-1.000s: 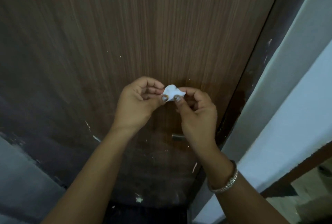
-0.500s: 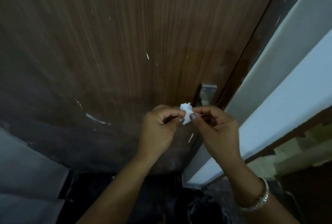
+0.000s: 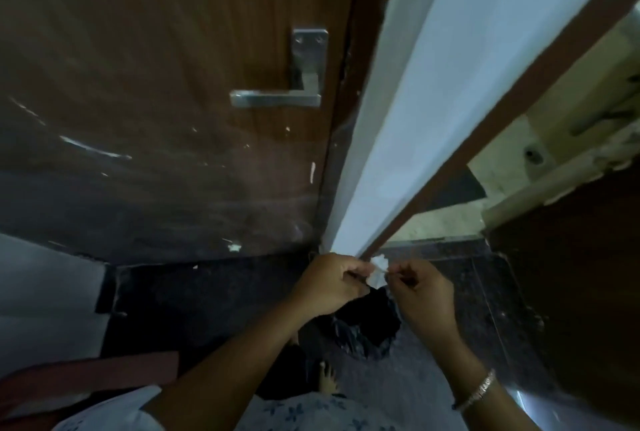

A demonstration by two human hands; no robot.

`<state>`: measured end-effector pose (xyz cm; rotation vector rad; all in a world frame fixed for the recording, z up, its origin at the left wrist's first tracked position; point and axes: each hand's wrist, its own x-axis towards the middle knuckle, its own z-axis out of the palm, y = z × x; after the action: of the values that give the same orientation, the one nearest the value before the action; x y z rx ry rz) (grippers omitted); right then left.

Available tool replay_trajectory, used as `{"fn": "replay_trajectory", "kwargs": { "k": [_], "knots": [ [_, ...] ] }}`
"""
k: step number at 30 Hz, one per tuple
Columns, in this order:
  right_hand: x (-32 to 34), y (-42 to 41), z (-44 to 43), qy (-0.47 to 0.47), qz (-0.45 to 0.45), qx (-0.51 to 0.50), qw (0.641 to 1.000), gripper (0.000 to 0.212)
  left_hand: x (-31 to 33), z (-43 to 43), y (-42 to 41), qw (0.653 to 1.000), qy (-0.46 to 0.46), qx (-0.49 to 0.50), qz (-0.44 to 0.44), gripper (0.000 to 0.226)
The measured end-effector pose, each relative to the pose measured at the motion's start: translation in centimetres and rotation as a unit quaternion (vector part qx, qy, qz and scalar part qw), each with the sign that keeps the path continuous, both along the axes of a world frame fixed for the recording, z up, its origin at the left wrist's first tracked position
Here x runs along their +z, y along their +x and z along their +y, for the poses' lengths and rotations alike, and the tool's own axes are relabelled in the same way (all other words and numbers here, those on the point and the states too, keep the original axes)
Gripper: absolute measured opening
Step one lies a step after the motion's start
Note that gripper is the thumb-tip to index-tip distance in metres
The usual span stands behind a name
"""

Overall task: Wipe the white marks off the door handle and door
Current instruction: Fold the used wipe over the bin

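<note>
Right, closest to me, well below the door handle (image 3: 277, 98) and off to its right, I have both hands together: the left hand (image 3: 329, 287) and the right hand (image 3: 424, 292) each pinch the small white tissue wad (image 3: 378, 273) between thumb and curled fingertips. The wad sits between them, well apart from the handle. A silver bracelet (image 3: 479, 389) rings the right wrist. Just under the hands I see a dark crumpled bag (image 3: 363, 326) on the dark floor (image 3: 207, 299), with a bare foot (image 3: 327, 384) nearer me. Farther out, the brown door (image 3: 138, 50) rises, its steel lever pointing left from a plate by the door's right edge. White marks show on the wood: a long streak (image 3: 95, 151) below and far left of the handle, a short upright dash (image 3: 312, 171) under the handle's right end, a small blot (image 3: 234, 248) lower still. Right of the handle runs a pale wall strip (image 3: 433, 84).
</note>
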<state>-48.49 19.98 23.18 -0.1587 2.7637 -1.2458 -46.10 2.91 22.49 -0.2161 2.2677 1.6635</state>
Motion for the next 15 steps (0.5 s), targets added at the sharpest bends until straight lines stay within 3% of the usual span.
{"fn": "replay_trajectory", "kwargs": {
  "k": [3,6,10,15],
  "knots": [
    [-4.4,0.9,3.7,0.059,-0.031,-0.039,0.997,0.008,-2.5,3.0,-0.1,0.993,-0.039,-0.093,-0.055,0.051],
    [-8.7,1.3,5.8,0.094,-0.091,-0.058,0.99,0.005,-5.0,5.2,-0.3,0.983,-0.076,-0.132,-0.099,0.051],
    [-12.7,1.2,7.4,0.12,-0.187,-0.056,0.973,0.025,-7.5,6.8,0.2,0.971,-0.11,-0.168,-0.127,0.052],
    [-13.4,0.7,7.6,0.126,-0.229,-0.015,0.965,0.029,-8.9,7.1,0.8,0.966,-0.167,-0.158,-0.117,0.055]
  ]
}}
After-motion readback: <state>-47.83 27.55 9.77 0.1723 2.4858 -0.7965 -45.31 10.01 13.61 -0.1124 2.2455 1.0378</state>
